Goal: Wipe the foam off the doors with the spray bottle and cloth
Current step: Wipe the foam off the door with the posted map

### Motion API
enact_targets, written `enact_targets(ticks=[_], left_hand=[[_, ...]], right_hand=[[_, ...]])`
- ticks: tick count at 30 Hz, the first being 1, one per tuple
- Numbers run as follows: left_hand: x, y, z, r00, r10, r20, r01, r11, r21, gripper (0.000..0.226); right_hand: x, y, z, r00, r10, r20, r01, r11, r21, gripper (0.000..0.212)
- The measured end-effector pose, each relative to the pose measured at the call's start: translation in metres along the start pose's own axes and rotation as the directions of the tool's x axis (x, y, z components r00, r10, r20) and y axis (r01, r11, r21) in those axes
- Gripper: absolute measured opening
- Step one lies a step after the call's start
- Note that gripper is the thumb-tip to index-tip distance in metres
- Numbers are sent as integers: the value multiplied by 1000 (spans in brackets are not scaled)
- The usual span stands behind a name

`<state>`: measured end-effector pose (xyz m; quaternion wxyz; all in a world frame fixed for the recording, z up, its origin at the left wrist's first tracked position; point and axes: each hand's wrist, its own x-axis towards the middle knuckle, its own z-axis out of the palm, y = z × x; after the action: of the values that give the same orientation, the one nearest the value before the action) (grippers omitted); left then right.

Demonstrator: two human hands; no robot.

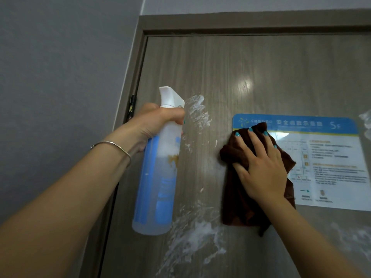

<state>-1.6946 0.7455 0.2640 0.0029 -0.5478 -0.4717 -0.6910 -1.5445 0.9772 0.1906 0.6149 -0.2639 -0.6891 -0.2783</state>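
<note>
A grey-brown wooden door [251,73] fills the view. White foam [197,112] is smeared on it beside the bottle's nozzle, and a larger patch of foam [192,237] spreads lower down. My left hand [152,121] grips the neck of a translucent spray bottle [158,177] with a blue label and white nozzle, held upright close to the door. My right hand [261,167] presses a dark brown cloth [239,197] flat against the door with straight fingers, over the left edge of a blue-and-white sign.
An evacuation sign [325,157] is fixed to the door at the right. More foam [353,237] shows at the lower right and at the right edge. The door frame [138,63] and a black hinge [131,105] border a grey wall on the left.
</note>
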Motion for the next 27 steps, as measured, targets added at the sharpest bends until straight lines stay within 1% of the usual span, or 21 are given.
enact_targets(ticks=[2,5,6,8,9,11,12,13,14,16,18,19,21,23,25,27], left_hand=[[-1,-4,-1,999,9,-34,-7,999,44,43],[-6,-10,-4,998,16,-53,-12,997,75,30],[-8,-12,-7,999,18,-48,-15,997,70,30],[-11,-18,-14,999,17,-44,-15,999,47,40],[-13,-21,-18,999,15,-47,-13,999,40,46],[-16,-26,-28,998,13,-57,-11,999,39,54],[-16,-28,-32,998,14,-64,-11,999,43,54],[-16,-30,-36,997,18,-77,-14,999,45,50],[-17,-31,-40,995,24,-96,-20,999,43,42],[-17,-34,-46,992,34,-125,-31,999,31,29],[-16,-38,-51,991,29,-133,-25,999,29,31],[-16,-41,-53,991,19,-132,-15,999,31,34],[-13,-48,-56,992,-11,-123,15,999,30,42],[-8,-54,-56,992,-31,-119,34,999,22,52],[-1,-60,-54,989,-10,-144,16,999,38,54],[5,-64,-52,983,28,-183,-17,998,63,55]], right_hand=[[0,0,0,1000,0,5,0,1000,3,67],[-1,-1,0,1000,0,0,0,1000,4,68],[-2,-4,0,1000,12,-7,-12,1000,18,68],[-10,-14,1,999,33,-38,-30,996,82,67],[-17,-22,4,998,12,-56,-5,992,127,67],[-32,-45,11,989,-121,-83,134,976,174,67],[-38,-57,18,977,-199,-78,209,966,151,67],[-43,-70,24,966,-252,-53,257,961,103,67],[-45,-82,29,965,-262,-16,262,964,45,67],[-46,-101,36,986,-163,45,166,984,-60,66],[-47,-114,39,996,-42,82,51,993,-110,67],[-47,-119,40,996,-6,92,17,993,-116,69],[-46,-126,42,995,17,94,-7,994,-107,71],[-36,-130,42,996,4,89,4,996,-84,72],[-14,-136,40,996,-7,91,12,999,-53,73],[17,-141,38,991,-4,136,8,1000,-26,73]])
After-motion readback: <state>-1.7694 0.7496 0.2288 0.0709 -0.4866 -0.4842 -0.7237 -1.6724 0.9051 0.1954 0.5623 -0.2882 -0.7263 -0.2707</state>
